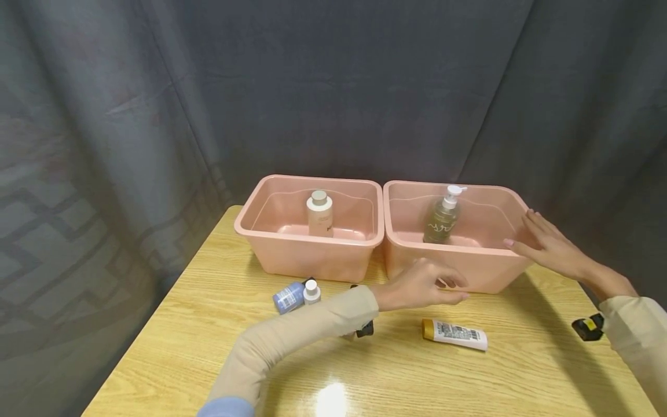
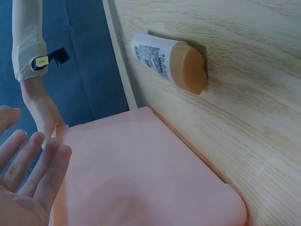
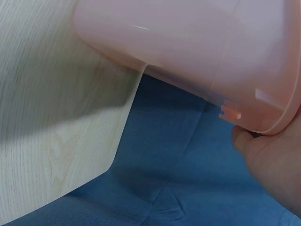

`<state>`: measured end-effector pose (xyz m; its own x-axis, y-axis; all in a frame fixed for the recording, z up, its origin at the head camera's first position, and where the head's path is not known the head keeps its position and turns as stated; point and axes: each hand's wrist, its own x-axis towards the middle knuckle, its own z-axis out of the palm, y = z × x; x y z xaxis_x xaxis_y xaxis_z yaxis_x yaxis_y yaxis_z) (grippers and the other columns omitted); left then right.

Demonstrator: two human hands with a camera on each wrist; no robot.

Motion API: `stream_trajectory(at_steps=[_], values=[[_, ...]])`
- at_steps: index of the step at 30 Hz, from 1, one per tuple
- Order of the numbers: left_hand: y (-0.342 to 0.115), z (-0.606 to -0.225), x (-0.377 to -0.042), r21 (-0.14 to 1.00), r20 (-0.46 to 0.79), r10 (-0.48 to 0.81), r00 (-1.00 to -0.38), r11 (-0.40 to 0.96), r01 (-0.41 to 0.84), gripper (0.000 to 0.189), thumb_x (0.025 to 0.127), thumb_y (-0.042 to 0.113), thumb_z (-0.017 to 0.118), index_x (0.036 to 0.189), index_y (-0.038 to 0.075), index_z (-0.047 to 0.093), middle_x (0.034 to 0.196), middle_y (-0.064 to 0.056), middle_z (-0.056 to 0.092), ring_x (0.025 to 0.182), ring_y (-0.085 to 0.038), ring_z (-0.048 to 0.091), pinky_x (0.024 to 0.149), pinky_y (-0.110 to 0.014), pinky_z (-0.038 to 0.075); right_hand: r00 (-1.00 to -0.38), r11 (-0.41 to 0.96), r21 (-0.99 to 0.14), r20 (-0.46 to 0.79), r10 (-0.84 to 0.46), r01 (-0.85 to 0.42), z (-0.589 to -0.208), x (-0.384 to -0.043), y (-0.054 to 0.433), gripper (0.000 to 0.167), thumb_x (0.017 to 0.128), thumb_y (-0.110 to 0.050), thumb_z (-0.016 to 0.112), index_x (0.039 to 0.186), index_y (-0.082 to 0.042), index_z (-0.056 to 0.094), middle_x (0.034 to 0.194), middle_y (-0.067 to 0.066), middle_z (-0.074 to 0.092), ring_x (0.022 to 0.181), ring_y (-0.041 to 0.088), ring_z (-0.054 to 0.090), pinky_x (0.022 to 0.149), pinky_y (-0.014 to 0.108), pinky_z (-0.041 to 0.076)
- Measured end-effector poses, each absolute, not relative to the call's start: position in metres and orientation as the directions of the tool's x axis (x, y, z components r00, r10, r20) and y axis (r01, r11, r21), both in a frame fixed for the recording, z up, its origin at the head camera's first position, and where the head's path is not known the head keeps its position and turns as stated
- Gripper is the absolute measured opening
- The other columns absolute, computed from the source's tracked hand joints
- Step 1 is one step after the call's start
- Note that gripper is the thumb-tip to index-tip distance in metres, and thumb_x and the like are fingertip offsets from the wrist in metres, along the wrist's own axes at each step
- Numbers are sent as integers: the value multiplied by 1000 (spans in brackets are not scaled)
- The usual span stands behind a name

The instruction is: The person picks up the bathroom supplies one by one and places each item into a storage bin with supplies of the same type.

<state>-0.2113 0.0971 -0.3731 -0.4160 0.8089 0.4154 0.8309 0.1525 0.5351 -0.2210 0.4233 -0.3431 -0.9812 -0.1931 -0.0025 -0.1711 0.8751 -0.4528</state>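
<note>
Right pink bin [image 1: 487,267] apparently touches the right grip [image 1: 559,250] at its rim.

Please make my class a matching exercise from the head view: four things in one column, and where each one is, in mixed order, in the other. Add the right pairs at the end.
Things
1. Pump bottle
2. Yellow-capped tube
3. Grey-capped bottle
4. The person's right hand

Places
a. Inside the left pink bin
b. At the rim, on the outer end of the right pink bin
c. Inside the right pink bin
d. Lying on the wood-grain table

Right pairs: 1-c, 2-d, 3-a, 4-b
</note>
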Motion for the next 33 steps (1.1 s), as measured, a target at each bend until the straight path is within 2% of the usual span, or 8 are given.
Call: stream_trajectory(at_steps=[5, 18, 25, 33], values=[[97, -375, -212, 522, 415, 804, -427, 173, 835, 24, 91, 24, 75, 109, 9, 74, 106, 2, 74, 86, 11, 58, 78, -6, 47, -981, 875, -451, 0, -195, -174, -342, -222, 424, 90, 100, -45, 49, 155, 1, -5, 158, 24, -22, 143, 46, -22, 102, 77, -9], [98, -376, -210, 498, 405, 799, -445, 216, 840, 25, 91, 27, 74, 110, 10, 74, 108, 1, 74, 86, 7, 62, 77, -6, 47, -981, 870, -462, -5, -196, -171, -342, -219, 422, 89, 100, -45, 49, 156, -1, -6, 158, 24, -22, 142, 48, -21, 101, 78, -7], [93, -381, -208, 461, 361, 803, -473, 287, 840, 27, 92, 34, 71, 111, 14, 75, 106, 8, 73, 86, 9, 60, 76, -5, 44, -976, 866, -458, 10, -219, -199, -345, -222, 419, 89, 100, -41, 52, 155, 2, -3, 159, 24, -20, 144, 46, -20, 103, 77, -6], [100, -384, -207, 442, 262, 816, -516, 374, 815, 30, 92, 41, 70, 114, 20, 74, 107, 13, 72, 84, 10, 59, 72, -3, 40, -981, 877, -446, 3, -196, -177, -342, -219, 421, 90, 100, -44, 50, 155, 1, -5, 159, 24, -20, 143, 47, -21, 102, 77, -7]])
